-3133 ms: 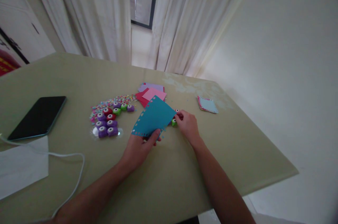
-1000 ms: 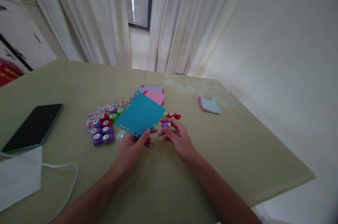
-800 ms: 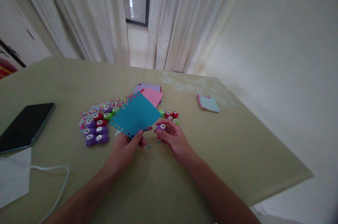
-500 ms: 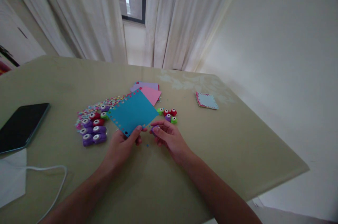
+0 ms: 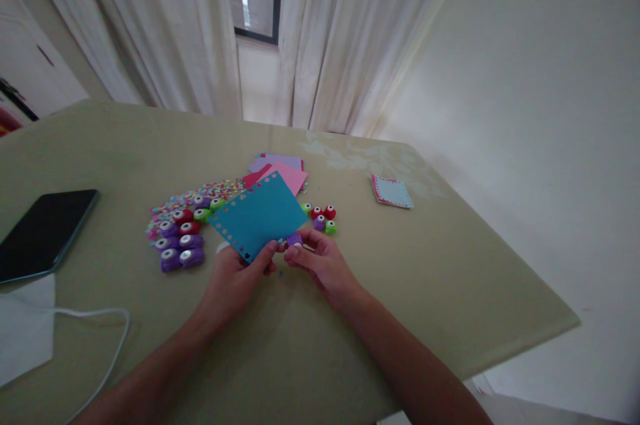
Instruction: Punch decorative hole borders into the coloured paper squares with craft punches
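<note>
A blue sheet of paper (image 5: 263, 215) with small holes punched along two of its edges is pinched by my left hand (image 5: 247, 268) at its near corner. Close beside its near edge, my right hand (image 5: 323, 258) grips a small purple craft punch (image 5: 295, 240) between thumb and fingers. Several purple, red and green punches (image 5: 183, 242) stand grouped left of the paper. A smaller cluster of red, green and purple punches (image 5: 320, 217) is just beyond my right hand.
Colourful paper bits (image 5: 170, 206) lie heaped behind the left punches. Pink and lilac sheets (image 5: 287, 175) overlap past the blue one. A stack of pale blue punched cards (image 5: 393, 192) rests at right. A dark tablet (image 5: 47, 235), white paper (image 5: 27, 338) and white cable (image 5: 107, 311) occupy the left.
The purple punch has turned in my right hand, showing its light part, and sits nearer the blue paper's edge. The view has shifted slightly.
</note>
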Available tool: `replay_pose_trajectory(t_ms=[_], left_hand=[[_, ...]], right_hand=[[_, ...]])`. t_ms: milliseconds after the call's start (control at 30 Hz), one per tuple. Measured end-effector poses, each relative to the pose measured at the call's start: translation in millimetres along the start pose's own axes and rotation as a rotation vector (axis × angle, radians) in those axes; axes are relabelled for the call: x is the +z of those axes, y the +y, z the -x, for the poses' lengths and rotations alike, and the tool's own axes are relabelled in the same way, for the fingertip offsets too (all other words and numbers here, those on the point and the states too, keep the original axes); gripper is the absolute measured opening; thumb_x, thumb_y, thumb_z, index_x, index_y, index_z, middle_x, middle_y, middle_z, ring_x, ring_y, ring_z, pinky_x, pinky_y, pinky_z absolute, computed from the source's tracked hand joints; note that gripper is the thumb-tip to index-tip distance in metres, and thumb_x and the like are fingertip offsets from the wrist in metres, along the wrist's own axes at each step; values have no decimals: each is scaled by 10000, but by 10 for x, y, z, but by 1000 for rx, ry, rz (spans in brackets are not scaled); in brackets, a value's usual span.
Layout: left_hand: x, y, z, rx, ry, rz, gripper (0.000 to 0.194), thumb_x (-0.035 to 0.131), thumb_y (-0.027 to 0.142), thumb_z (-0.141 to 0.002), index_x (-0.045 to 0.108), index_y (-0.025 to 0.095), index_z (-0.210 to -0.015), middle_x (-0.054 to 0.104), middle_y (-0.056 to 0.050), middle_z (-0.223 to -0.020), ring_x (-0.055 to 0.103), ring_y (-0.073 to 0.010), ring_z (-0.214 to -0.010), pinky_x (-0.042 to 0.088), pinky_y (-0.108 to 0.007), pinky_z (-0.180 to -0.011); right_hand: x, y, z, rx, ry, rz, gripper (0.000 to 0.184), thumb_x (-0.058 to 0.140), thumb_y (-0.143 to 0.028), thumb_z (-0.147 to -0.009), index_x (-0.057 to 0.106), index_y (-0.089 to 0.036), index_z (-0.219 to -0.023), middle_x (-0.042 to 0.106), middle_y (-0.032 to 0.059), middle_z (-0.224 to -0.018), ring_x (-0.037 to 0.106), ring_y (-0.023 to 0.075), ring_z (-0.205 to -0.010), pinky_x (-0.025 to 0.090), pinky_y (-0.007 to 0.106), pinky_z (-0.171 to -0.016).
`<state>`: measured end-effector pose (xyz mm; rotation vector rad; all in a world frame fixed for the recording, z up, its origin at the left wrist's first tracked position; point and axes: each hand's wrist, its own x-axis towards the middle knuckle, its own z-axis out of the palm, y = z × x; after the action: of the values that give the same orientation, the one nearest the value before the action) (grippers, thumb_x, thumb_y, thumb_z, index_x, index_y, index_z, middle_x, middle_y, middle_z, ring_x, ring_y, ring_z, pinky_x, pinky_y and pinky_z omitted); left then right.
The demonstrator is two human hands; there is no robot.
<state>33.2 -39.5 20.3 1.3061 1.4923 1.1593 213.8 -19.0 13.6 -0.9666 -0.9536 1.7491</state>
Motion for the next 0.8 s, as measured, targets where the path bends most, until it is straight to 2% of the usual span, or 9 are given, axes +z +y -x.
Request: replay_pose_trajectory(t_ms=[300, 600, 800], left_hand=[[-30, -16, 6, 21, -4, -2, 412, 699, 535, -843, 663, 220, -582, 728, -16, -585, 681, -183, -544, 519, -263, -527], [12, -11, 9, 24, 7, -3, 341, 709, 522, -829, 669, 228, -662, 729, -8, -593, 687, -197, -544, 540, -284, -535], [15, -47, 5, 35, -28, -17, 323, 700, 529, -847, 698, 226, -734, 736, 0, -609, 697, -202, -562, 540, -287, -546]], right_hand=[[3, -10, 4, -5, -4, 31, 430, 992, -452, -660, 743, -209, -913, 761, 0, -884, 660, 134, -761, 535, 275, -763], [3, -6, 0, -19, 17, 56, 449, 997, -472, -637, 751, -204, -901, 740, 0, -869, 646, 141, -769, 515, 271, -732], [-11, 9, -12, -24, 18, 88, 463, 989, -492, -643, 742, -211, -915, 752, 1, -886, 696, 170, -815, 510, 276, -723]])
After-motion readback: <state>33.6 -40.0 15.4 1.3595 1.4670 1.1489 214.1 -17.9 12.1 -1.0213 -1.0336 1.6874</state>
